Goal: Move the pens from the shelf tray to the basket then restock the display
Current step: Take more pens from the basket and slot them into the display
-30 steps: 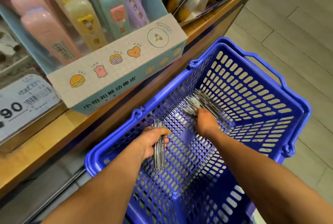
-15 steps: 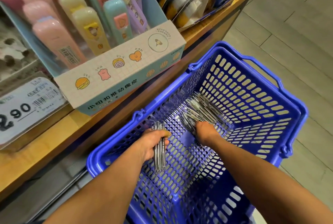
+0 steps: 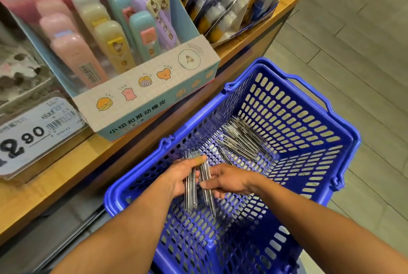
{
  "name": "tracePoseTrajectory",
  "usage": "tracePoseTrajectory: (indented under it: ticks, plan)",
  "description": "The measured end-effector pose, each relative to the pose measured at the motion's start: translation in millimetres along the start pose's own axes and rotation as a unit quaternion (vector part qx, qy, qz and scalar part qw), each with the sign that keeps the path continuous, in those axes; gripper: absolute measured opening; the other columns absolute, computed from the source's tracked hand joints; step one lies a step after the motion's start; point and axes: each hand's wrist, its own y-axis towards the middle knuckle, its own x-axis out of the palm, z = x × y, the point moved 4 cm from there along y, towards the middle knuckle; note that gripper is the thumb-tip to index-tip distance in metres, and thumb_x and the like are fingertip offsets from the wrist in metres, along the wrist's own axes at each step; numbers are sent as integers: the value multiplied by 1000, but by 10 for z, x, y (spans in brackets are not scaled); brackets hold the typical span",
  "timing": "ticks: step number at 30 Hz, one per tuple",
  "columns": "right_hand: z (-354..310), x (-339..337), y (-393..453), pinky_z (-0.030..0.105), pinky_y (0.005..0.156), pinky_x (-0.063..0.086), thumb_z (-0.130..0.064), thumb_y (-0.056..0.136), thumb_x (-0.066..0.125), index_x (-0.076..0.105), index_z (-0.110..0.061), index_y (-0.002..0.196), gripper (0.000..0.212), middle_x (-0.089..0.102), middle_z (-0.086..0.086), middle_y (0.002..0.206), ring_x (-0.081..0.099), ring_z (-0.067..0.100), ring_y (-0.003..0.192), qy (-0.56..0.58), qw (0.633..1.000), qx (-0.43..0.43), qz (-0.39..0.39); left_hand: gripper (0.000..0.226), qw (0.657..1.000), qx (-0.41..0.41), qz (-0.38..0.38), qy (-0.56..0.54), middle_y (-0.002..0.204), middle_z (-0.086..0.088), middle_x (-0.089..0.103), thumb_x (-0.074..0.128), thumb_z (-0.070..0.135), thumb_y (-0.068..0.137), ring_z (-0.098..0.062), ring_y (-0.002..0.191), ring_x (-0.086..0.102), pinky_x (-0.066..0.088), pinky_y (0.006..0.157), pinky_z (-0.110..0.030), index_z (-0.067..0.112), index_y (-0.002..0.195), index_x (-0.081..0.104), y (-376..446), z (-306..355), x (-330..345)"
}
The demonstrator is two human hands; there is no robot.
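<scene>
A blue plastic basket (image 3: 326,141) stands below the shelf edge. A pile of clear silver pens (image 3: 240,139) lies on its perforated floor toward the far side. My left hand (image 3: 183,176) grips a bundle of the same pens (image 3: 191,196) upright over the basket's near left part. My right hand (image 3: 227,181) has come up beside it and pinches a few pens (image 3: 206,185) at the bundle's right side. The shelf tray for the pens is out of view.
A wooden shelf (image 3: 55,176) runs along the left. On it stand a pastel eraser display box (image 3: 141,97), a rack of carded packs (image 3: 231,4) and a price tag reading 12.90 (image 3: 28,139). Tiled floor (image 3: 353,31) lies to the right.
My right hand left the pen pile on the basket floor and moved back to the bundle in my left hand, now pinching a few pens there. The left hand stayed about where it was.
</scene>
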Motion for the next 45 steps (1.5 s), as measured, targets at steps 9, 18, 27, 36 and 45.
tracePoseTrajectory:
  ticks: [9, 18, 27, 36, 45]
  plan:
    - [34, -154, -87, 22, 51, 46, -15, 96, 57, 59, 3, 109, 22, 64, 4, 72, 53, 11, 54, 84, 991, -48, 93, 9, 1000, -3, 24, 12, 60, -8, 63, 69, 13, 89, -17, 47, 60, 53, 45, -27, 4, 91, 66, 43, -27, -47]
    - [-66, -51, 156, 25, 42, 44, -18, 80, 78, 56, 5, 99, 37, 58, 6, 55, 52, 16, 44, 77, 982, -62, 162, 39, 993, 4, -117, -8, 94, -38, 64, 75, 22, 79, -43, 69, 68, 62, 61, -42, -7, 104, 67, -14, -28, 28]
    - [-91, -51, 228, 35, 53, 51, -21, 72, 85, 50, -13, 79, 37, 63, 8, 70, 57, 22, 58, -43, 979, -74, 184, 37, 999, 4, -20, 43, 93, -34, 69, 78, 5, 75, -39, 75, 69, 61, 69, -48, -13, 106, 66, 65, -48, -104]
    - [437, -916, 315, 45, 89, 53, 3, 87, 59, 55, -8, 99, 17, 63, 16, 107, 62, 33, 99, -194, 890, 109, 398, 1, 997, -1, 51, 62, 68, -12, 69, 67, -2, 82, -20, 65, 68, 56, 59, -33, -1, 81, 67, 103, -68, -128]
    - [515, -686, 374, 37, 77, 56, -12, 90, 63, 59, -3, 96, 12, 66, 11, 88, 67, 22, 77, -315, 891, 182, 273, 6, 999, -3, 36, 20, 75, -12, 74, 67, 4, 88, -20, 67, 72, 58, 64, -31, -1, 89, 71, 159, -102, -135]
